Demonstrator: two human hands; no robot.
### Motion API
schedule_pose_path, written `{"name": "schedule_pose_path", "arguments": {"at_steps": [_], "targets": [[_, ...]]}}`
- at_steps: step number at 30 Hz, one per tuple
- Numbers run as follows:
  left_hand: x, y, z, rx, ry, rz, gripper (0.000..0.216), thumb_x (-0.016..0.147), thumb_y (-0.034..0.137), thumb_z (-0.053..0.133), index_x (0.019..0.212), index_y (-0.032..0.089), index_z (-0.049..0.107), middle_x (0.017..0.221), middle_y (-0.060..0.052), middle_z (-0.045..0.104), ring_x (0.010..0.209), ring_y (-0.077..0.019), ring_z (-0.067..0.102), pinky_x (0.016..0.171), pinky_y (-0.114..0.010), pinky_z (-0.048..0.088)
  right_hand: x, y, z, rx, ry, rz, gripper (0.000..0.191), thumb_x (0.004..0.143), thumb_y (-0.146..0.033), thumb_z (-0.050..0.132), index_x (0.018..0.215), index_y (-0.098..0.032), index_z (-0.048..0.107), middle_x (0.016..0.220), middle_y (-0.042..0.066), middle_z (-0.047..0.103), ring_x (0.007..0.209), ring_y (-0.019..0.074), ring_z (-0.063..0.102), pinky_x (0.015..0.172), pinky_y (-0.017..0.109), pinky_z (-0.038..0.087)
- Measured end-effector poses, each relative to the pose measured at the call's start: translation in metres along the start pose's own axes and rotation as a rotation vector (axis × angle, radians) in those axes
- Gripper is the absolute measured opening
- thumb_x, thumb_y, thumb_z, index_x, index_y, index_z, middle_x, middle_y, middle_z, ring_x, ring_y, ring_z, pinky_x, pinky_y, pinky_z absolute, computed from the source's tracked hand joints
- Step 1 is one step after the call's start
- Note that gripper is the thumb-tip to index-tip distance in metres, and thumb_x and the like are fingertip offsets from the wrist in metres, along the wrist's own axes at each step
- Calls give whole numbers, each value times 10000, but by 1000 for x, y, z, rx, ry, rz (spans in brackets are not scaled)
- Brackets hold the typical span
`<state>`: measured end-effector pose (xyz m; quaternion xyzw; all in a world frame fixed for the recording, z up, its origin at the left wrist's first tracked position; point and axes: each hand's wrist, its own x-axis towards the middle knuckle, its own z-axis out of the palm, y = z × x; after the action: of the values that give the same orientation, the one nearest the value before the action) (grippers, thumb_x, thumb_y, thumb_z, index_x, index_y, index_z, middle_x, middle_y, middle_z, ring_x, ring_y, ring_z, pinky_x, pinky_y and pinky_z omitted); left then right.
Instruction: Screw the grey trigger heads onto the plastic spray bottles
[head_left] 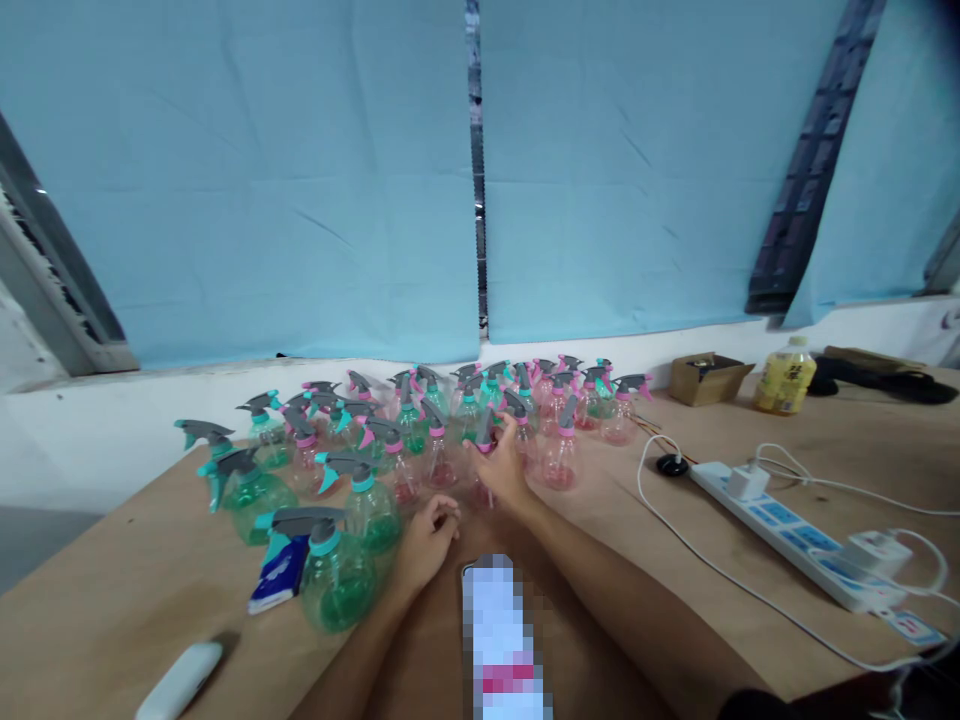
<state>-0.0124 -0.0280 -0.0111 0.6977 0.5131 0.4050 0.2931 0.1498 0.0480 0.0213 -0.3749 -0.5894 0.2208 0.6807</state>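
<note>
Many small spray bottles stand on a wooden table [637, 560]: green ones [337, 570] with teal and grey triggers at the left, pink ones [559, 455] at the middle and right. My right hand [501, 465] reaches forward, its fingers wrapped round a pink spray bottle [484, 440] near the head. My left hand [427, 540] rests on the table beside the nearest green bottles, fingers curled, with nothing visible in them.
A white power strip [795, 535] with plugs and cables lies at the right. A cardboard box [705, 378] and a yellow drink bottle [784, 376] stand at the back right. A blue packet [279, 575] and a white object [180, 680] lie at the near left. Blue curtains hang behind.
</note>
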Motion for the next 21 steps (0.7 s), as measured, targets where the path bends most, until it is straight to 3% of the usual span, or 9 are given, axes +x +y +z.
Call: {"name": "schedule_pose_path", "arguments": {"at_steps": [3,8,15,21], "targets": [[0,0,0,2,-7,-20,189,857,321,483,969,204,580,662,17,634,668,-175,626,649,-264,427,6,-6,-6,-7,-61,31,467,783,-304,662,1207,-190,501,1021,56,646,829,166,619,806,305,482],[0,0,-1,8,1,-25,227,858,367,493,975,202,596,635,19,620,646,-175,618,605,-251,411,18,-5,-19,108,-392,148,310,757,-216,596,1058,-194,668,684,-28,628,594,130,557,638,264,469],[1,1,-2,-18,-18,-30,235,864,383,478,950,199,596,627,20,606,631,-174,604,595,-250,410,11,-24,-19,487,-730,241,287,715,-215,577,978,-203,691,724,-4,679,677,154,646,712,289,494],[1,-2,-2,-15,-19,-26,236,866,378,477,940,192,604,657,10,614,635,-174,604,615,-262,420,5,-26,-17,463,-769,270,237,684,-167,544,859,-196,701,658,-12,656,634,146,624,659,261,467]]}}
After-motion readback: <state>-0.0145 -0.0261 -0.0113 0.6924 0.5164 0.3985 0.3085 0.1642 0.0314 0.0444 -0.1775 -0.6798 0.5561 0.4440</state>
